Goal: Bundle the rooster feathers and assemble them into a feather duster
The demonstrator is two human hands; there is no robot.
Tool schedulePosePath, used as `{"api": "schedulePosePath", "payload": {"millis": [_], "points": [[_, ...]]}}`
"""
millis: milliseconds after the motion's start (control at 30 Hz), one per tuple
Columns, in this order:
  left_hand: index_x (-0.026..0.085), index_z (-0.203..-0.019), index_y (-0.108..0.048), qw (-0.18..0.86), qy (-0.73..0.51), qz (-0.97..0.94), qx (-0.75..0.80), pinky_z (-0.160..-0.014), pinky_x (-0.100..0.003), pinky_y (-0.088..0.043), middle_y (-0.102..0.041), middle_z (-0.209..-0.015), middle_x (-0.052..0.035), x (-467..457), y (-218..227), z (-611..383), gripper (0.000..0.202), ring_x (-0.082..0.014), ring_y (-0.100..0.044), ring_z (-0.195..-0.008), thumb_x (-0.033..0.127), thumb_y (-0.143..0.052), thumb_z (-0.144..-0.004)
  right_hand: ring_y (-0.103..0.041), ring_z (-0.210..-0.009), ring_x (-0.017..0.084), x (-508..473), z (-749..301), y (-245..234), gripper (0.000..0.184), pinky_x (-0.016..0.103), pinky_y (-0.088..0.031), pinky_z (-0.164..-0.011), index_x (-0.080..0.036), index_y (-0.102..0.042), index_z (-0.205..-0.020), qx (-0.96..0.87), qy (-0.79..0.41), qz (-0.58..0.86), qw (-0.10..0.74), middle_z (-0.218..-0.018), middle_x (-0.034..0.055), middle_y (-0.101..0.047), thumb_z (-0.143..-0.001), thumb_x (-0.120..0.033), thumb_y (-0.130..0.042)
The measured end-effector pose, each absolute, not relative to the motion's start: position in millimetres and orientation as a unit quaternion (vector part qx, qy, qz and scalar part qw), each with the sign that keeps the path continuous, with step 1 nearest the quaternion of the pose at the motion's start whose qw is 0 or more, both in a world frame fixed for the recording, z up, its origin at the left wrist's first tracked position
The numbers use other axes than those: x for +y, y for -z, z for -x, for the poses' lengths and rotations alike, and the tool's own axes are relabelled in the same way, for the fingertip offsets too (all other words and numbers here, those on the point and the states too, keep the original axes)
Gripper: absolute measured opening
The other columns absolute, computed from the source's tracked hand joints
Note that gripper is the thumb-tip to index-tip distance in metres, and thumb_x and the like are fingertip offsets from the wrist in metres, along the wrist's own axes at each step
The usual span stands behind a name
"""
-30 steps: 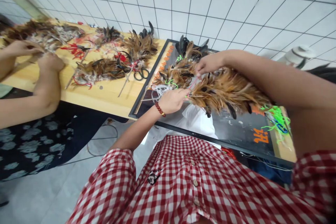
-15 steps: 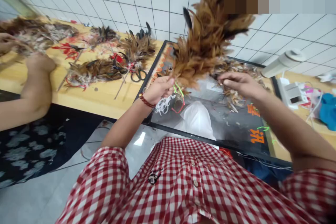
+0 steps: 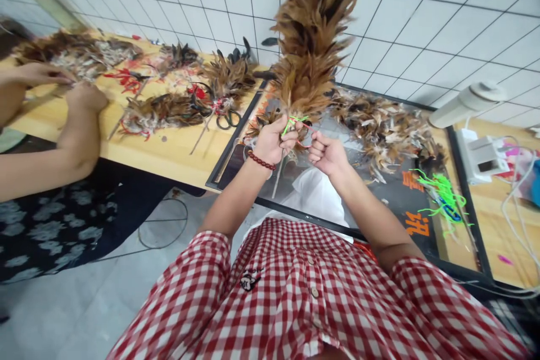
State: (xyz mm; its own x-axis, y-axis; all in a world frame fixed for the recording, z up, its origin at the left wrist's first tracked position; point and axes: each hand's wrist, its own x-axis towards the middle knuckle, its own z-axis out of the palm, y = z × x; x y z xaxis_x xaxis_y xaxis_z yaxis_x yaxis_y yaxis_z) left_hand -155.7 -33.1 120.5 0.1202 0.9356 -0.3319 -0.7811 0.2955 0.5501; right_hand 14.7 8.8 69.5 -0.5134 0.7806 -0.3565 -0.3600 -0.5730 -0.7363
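Note:
A tall brown-and-black feather duster [image 3: 314, 39] stands upright in front of me. My left hand [image 3: 278, 138] is closed around its lower end, where a thin stick [image 3: 277, 180] pokes out below the fist. Bright green string [image 3: 294, 120] is wound at the base of the feathers, beside my left thumb. From there a red string [image 3: 307, 127] runs across to my right hand [image 3: 327, 152], which is closed and pinches it a short way to the right of the duster.
Loose feathers [image 3: 379, 129] cover part of the black-framed board [image 3: 367, 202]. Green strings [image 3: 447, 197] lie at its right, near a white flask [image 3: 468, 102] and a charger [image 3: 481, 157]. Scissors [image 3: 229, 119] and feather bundles [image 3: 164, 109] lie leftward, near another person's hands [image 3: 84, 95].
The duster has swung from leaning right to nearly upright. My right hand has come down and left from the feathers and now pulls the red string near my left hand.

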Motion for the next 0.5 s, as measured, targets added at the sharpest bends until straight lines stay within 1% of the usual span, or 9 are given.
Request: {"api": "schedulePosePath", "payload": {"millis": [100,200,300,367,433,467,500], "points": [[0.015,-0.076,-0.048,0.727,-0.603,-0.098,0.313,-0.037,-0.009,-0.019,-0.049,-0.068,0.0032,-37,-120,154,0.034,0.0017,-0.028,-0.043,0.03,-0.055,-0.106,-0.007,-0.041,0.007,16,-19,-62,0.022,0.018,-0.018,-0.038,-0.022,-0.052,-0.074,-0.334,-0.796,0.346,0.368,-0.043,-0.0125,-0.017,-0.088,-0.031,-0.066],[0.016,-0.075,-0.044,0.734,-0.59,-0.078,0.328,-0.036,-0.009,-0.017,-0.04,-0.065,0.0056,-38,-115,158,0.034,0.0015,-0.026,-0.041,0.027,-0.051,-0.107,-0.007,-0.041,0.006,20,-23,-57,0.028,0.019,-0.015,-0.039,-0.022,-0.052,-0.071,-0.383,-0.768,0.357,0.367,-0.043,-0.0134,-0.016,-0.079,-0.037,-0.074],[0.017,-0.074,-0.044,0.727,-0.581,-0.08,0.356,-0.034,-0.009,-0.016,-0.039,-0.062,0.0067,-42,-108,167,0.033,0.001,-0.024,-0.039,0.022,-0.052,-0.105,-0.009,-0.041,0.005,15,-30,-56,0.034,0.02,-0.012,-0.041,-0.021,-0.057,-0.069,-0.436,-0.74,0.372,0.351,-0.042,-0.0137,-0.018,-0.069,-0.044,-0.081],[0.017,-0.073,-0.042,0.697,-0.602,-0.105,0.376,-0.034,-0.008,-0.016,-0.041,-0.061,0.0069,-46,-104,176,0.035,0.001,-0.025,-0.039,0.024,-0.059,-0.102,-0.015,-0.043,0.004,5,-38,-56,0.04,0.021,-0.012,-0.043,-0.018,-0.064,-0.071,-0.503,-0.726,0.363,0.297,-0.044,-0.0122,-0.025,-0.067,-0.051,-0.086],[0.017,-0.072,-0.042,0.653,-0.634,-0.134,0.392,-0.035,-0.008,-0.018,-0.042,-0.06,0.0074,-52,-103,187,0.037,0.0013,-0.027,-0.04,0.026,-0.065,-0.1,-0.021,-0.045,0.005,-7,-50,-56,0.046,0.021,-0.014,-0.046,-0.016,-0.07,-0.076,-0.568,-0.715,0.345,0.217,-0.047,-0.0097,-0.034,-0.072,-0.06,-0.083],[0.017,-0.072,-0.043,0.635,-0.645,-0.144,0.401,-0.035,-0.008,-0.019,-0.042,-0.06,0.0077,-55,-103,192,0.038,0.0014,-0.027,-0.04,0.028,-0.066,-0.099,-0.027,-0.046,0.006,-10,-57,-56,0.047,0.021,-0.019,-0.047,-0.016,-0.072,-0.079,-0.601,-0.707,0.33,0.173,-0.049,-0.0078,-0.04,-0.077,-0.062,-0.079],[0.017,-0.073,-0.045,0.622,-0.65,-0.152,0.411,-0.035,-0.007,-0.019,-0.041,-0.059,0.0081,-58,-103,197,0.036,0.0014,-0.027,-0.039,0.03,-0.067,-0.099,-0.036,-0.049,0.007,-12,-64,-56,0.046,0.022,-0.026,-0.049,-0.016,-0.075,-0.083,-0.64,-0.695,0.304,0.123,-0.053,-0.0051,-0.049,-0.081,-0.061,-0.076]]}}
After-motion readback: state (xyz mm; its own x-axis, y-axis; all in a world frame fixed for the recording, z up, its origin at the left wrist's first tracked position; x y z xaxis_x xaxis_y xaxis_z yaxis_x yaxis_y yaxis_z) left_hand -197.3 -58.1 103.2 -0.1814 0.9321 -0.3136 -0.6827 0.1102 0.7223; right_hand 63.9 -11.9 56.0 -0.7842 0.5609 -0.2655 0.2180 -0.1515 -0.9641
